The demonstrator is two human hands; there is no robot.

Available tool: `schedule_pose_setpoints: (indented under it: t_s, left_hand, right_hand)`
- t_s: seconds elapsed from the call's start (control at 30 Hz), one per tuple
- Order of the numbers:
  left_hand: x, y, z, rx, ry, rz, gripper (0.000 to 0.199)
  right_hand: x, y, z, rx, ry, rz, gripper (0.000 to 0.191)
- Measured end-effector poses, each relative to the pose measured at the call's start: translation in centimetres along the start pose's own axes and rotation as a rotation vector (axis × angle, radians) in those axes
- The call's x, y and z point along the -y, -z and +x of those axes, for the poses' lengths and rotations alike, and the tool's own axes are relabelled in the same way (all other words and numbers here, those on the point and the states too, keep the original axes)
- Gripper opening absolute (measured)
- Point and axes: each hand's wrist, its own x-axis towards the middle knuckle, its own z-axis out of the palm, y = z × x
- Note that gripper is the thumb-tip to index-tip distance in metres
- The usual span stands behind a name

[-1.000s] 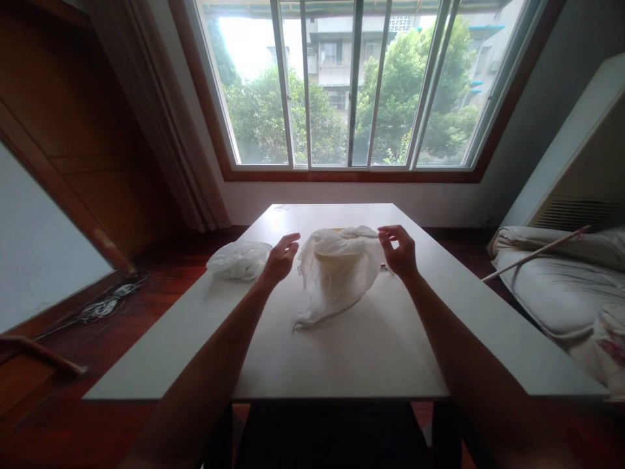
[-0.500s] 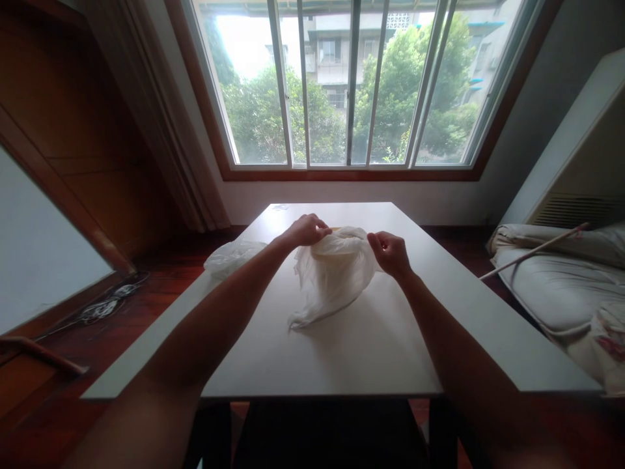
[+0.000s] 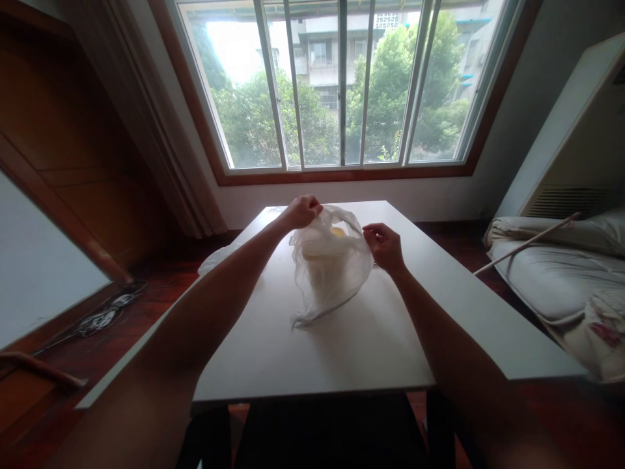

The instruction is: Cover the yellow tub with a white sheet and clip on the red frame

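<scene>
A thin white plastic bag [image 3: 336, 280] stands on the white table [image 3: 273, 358], its mouth held up and spread. Through the bag shows a pale, tub-like thing [image 3: 325, 251], with a yellowish part [image 3: 336, 231] visible at the opening; I cannot make out its exact kind. My left hand [image 3: 305, 212] is closed on the bag's upper left rim. At the right rim, my right hand [image 3: 384, 246] pinches the bag's edge between thumb and fingers. A gathered tail of the bag trails toward me on the tabletop.
Another crumpled clear plastic bag [image 3: 217, 257] lies at the table's left edge, partly behind my left forearm. Beyond the table is a wide window [image 3: 342, 98]. On the right are bundled bedding [image 3: 551, 280] and a stick [image 3: 527, 244]. Cables [image 3: 105, 316] lie on the floor at left.
Both hands have lifted the bag's rim, the left one higher. The mouth has opened wider, so the pale thing inside shows more clearly. The view has shifted slightly.
</scene>
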Motion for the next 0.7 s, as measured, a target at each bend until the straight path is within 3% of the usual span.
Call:
schedule_pose_setpoints:
  t_s: [0.13, 0.37, 0.43, 0.6, 0.7]
  left_hand:
    - [1.4, -1.2, 0.7, -0.099, 0.058, -0.097, 0.023]
    - [5.7, -3.4, 1.3, -0.128, 0.219, -0.137, 0.023]
    - [6.3, -3.4, 1.4, -0.136, 0.239, -0.153, 0.025]
    - [6.8, -2.9, 1.3, -0.179, 0.267, -0.157, 0.028]
    - [6.8, -2.5, 1.0, -0.198, 0.278, -0.147, 0.027]
  right_hand:
    - [-0.2, 0.3, 0.0, -0.015, -0.035, 0.057, 0.022]
    - [-1.0, 0.9, 0.0, 0.168, -0.119, 0.046, 0.017]
    - [-0.8, 1.2, 0.2, 0.153, -0.107, 0.063, 0.016]
    - [0.0, 2.0, 0.9, -0.028, -0.135, 0.27, 0.02]
    - [0.4, 2.2, 1.1, 0.025, -0.198, 0.475, 0.023]
